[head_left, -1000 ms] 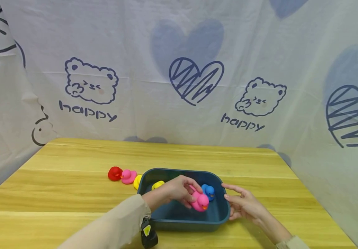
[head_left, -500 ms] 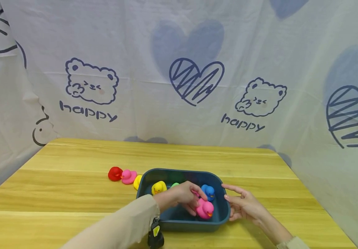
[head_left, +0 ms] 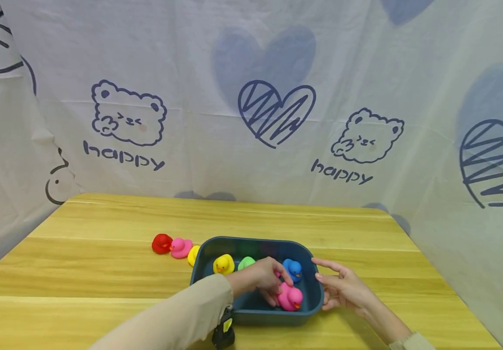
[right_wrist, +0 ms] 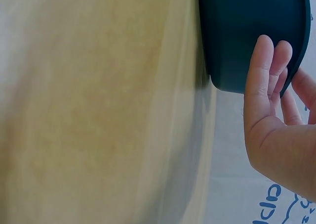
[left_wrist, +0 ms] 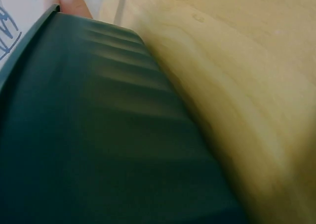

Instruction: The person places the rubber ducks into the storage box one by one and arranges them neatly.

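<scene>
Pink rubbery toy duck [head_left: 292, 297] is pinched by the left hand [head_left: 264, 278]; uneven release could topple it. The right hand [head_left: 342, 288], fingers loose, touches the dark-teal plastic bin [head_left: 273, 318].

Your left hand [head_left: 263, 278] has the pink duck [head_left: 291, 297], orange beak; blue duck [head_left: 294, 270] just past its fingers, green duck [head_left: 246, 263] and yellow duck [head_left: 224, 264] left of it, red duck [head_left: 162, 244], second pink duck [head_left: 181, 248] farther left. By your right hand [head_left: 343, 290], dark-teal bin [head_left: 273, 318]. Your sleeves [head_left: 181, 308] beige, wrist strap [head_left: 223, 334] black, yellow patch. Table [head_left: 80, 272] under your hands yellow wood-grain; cloth [head_left: 207, 170] beyond them whitish, blue hearts [head_left: 229, 58], outlined bears [head_left: 129, 112], "happy" lettering [head_left: 123, 156]
</scene>
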`<state>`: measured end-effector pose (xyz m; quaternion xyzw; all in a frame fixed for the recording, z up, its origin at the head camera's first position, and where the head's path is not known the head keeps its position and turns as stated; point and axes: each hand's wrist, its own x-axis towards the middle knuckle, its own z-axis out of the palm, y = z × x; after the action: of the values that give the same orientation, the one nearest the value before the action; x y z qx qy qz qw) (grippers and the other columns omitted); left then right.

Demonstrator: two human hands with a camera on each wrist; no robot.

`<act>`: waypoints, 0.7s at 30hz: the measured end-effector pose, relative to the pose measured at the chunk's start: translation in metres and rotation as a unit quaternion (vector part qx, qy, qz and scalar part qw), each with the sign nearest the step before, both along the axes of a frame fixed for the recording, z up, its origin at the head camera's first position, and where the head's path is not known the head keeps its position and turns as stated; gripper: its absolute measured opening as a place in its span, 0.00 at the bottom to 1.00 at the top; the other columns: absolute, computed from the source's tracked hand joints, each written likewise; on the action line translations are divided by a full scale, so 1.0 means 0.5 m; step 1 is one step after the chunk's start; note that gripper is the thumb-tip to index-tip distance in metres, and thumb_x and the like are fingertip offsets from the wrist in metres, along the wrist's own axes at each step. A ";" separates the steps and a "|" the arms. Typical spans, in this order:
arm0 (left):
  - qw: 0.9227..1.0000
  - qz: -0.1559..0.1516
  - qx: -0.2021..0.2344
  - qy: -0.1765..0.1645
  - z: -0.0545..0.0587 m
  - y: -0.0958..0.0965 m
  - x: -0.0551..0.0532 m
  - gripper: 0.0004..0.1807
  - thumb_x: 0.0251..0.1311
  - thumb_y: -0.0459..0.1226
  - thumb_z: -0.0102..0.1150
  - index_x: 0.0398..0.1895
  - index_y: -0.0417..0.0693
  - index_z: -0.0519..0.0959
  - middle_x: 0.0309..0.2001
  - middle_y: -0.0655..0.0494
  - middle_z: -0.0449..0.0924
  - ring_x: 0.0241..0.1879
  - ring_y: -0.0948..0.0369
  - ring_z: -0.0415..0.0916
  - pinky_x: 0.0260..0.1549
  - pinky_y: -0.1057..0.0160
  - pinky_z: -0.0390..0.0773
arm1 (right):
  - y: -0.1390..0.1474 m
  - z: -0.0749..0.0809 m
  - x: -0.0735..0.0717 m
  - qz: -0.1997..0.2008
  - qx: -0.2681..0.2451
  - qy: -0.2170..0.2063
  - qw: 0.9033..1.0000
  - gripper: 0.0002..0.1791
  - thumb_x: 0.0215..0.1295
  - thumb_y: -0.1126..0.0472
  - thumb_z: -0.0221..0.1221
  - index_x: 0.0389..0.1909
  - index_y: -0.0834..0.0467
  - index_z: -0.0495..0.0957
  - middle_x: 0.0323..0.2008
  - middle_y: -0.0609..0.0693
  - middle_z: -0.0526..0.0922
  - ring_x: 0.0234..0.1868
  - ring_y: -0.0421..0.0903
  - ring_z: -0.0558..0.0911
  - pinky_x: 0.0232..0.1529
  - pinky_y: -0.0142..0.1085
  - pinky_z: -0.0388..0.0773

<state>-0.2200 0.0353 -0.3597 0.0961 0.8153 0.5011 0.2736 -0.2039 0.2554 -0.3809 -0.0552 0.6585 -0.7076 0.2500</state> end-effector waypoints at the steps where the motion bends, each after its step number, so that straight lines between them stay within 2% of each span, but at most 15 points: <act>1: 1.000 0.001 -0.004 0.001 0.000 0.001 0.000 0.12 0.49 0.18 0.53 0.26 0.40 0.79 0.12 0.50 0.66 0.13 0.56 0.75 0.14 0.64 0.76 | 0.000 0.000 0.000 -0.001 0.001 -0.002 1.000 0.31 0.62 0.59 0.54 0.65 0.57 0.56 0.18 0.50 0.78 0.18 0.42 0.79 0.23 0.35 0.78; 9: 0.999 0.009 -0.017 0.026 -0.003 0.008 0.000 0.12 0.46 0.16 0.54 0.23 0.39 0.80 0.14 0.45 0.73 0.17 0.51 0.78 0.14 0.62 0.77 | -0.004 0.003 0.002 -0.006 -0.003 0.000 1.000 0.31 0.63 0.60 0.54 0.65 0.60 0.54 0.18 0.51 0.78 0.17 0.42 0.78 0.22 0.35 0.78; 16: 0.998 -0.011 -0.021 0.058 0.000 0.009 0.002 0.13 0.42 0.15 0.57 0.26 0.38 0.82 0.21 0.51 0.77 0.17 0.55 0.77 0.17 0.62 0.77 | -0.005 0.003 0.003 -0.006 -0.003 0.005 1.000 0.31 0.63 0.60 0.53 0.65 0.60 0.55 0.17 0.50 0.77 0.17 0.42 0.78 0.22 0.35 0.78; 21: 0.998 -0.022 -0.014 0.061 0.003 0.012 0.005 0.14 0.42 0.15 0.57 0.27 0.38 0.82 0.24 0.52 0.76 0.17 0.59 0.75 0.19 0.62 0.78 | -0.005 0.002 0.002 -0.008 -0.003 0.011 1.000 0.31 0.63 0.60 0.53 0.65 0.60 0.55 0.18 0.50 0.77 0.17 0.42 0.78 0.22 0.35 0.78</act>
<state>-0.2175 0.0411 -0.3581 0.1408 0.8350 0.4769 0.2355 -0.2027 0.2527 -0.3801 -0.0578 0.6596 -0.7110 0.2369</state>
